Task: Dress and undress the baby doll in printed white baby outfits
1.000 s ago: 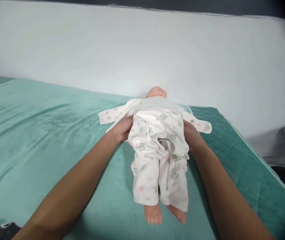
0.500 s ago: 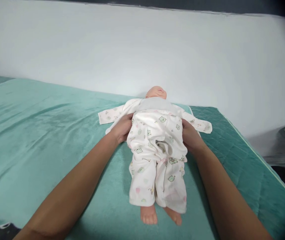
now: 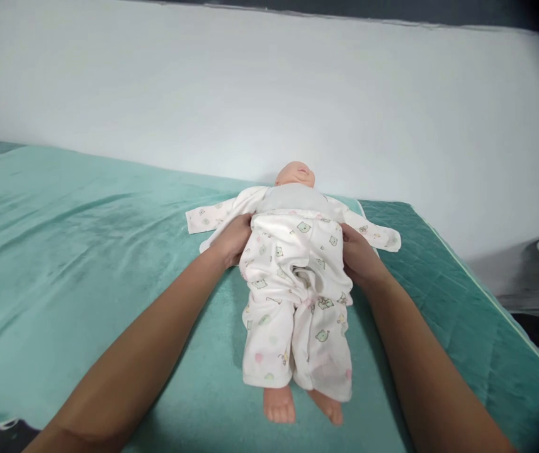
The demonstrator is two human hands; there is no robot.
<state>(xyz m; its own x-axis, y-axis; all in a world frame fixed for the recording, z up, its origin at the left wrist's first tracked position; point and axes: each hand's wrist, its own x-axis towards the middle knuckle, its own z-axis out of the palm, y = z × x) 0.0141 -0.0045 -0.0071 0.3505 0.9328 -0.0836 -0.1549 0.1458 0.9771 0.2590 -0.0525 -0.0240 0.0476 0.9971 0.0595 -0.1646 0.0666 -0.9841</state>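
Observation:
A baby doll (image 3: pixel 296 173) lies on its back, head toward the wall and bare feet toward me. It wears white printed pants (image 3: pixel 293 277), pulled up to the belly. An open, long-sleeved printed top (image 3: pixel 210 217) is spread around its shoulders, the sleeves stretched out to both sides over a grey torso. My left hand (image 3: pixel 236 239) is closed on the left edge of the pants' waist. At the right edge of the waist, my right hand (image 3: pixel 358 251) grips the fabric likewise. The fingertips of both hands are partly hidden by cloth.
A light green plush blanket (image 3: pixel 85 251) covers the bed beneath the doll. Darker green quilted padding (image 3: pixel 439 289) shows at the right. Behind the doll's head rises a white wall (image 3: pixel 250 88).
The waist area of the pants has shifted very slightly to the left, along with my right hand. Both hands keep their hold at the sides, and the doll lies as before.

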